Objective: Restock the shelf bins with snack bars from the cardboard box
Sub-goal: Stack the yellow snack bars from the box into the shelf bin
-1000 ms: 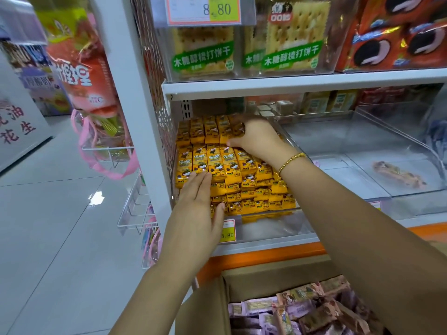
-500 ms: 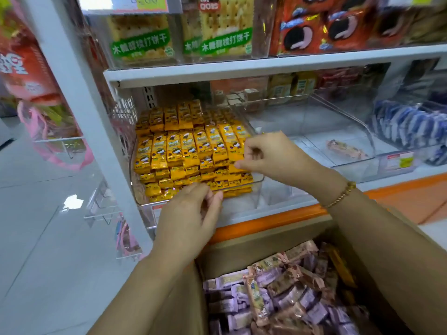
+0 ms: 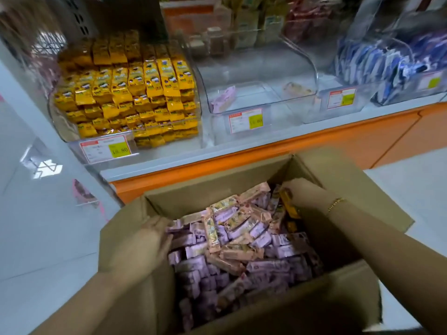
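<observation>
We find the snack bars (image 3: 242,240) heaped in the cardboard box (image 3: 205,192), their long axes skewed every way. The box stands before the orange-fronted shelf (image 3: 314,146), on pale floor tiles (image 3: 36,238). Our left hand (image 3: 150,238) rests flat-fingered on the bars by the left wall. Our right hand (image 3: 302,192) dips into the far right corner with its fingers hidden, so we cannot tell its grip.

Box (image 3: 193,199) stood before shelf (image 3: 266,147), w/ bars (image 3: 242,247) in it; on shelf, 3 bins (image 3: 256,76) sat side by side.
</observation>
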A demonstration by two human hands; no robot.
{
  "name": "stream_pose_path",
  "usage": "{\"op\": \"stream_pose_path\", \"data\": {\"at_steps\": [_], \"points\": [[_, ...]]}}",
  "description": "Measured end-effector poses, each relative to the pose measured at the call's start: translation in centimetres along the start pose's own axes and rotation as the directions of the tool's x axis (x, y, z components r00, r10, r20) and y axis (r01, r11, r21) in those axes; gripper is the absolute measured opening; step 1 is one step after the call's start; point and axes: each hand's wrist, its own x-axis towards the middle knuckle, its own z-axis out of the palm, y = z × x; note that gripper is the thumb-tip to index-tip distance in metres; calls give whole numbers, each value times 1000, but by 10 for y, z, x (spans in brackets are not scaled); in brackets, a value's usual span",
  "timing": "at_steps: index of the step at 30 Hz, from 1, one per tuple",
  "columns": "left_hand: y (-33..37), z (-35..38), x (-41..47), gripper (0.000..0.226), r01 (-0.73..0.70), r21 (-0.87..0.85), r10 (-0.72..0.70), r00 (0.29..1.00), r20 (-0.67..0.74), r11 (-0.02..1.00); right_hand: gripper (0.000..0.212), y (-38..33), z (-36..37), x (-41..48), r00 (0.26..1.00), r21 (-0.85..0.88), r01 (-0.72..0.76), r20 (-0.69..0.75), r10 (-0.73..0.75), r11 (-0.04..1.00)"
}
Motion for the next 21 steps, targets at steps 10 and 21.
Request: {"op": "stream_pose_path", "data": {"at_steps": [10, 21], "points": [[6, 36, -37, 36, 54, -58, -41, 979, 199, 997, 33, 0, 87, -8, 964, 154, -251, 132, 231, 956], [97, 99, 59, 27, 86, -386, 15, 968, 250, 918, 13, 10, 104, -9, 896, 703, -439, 295, 332, 560]]}}
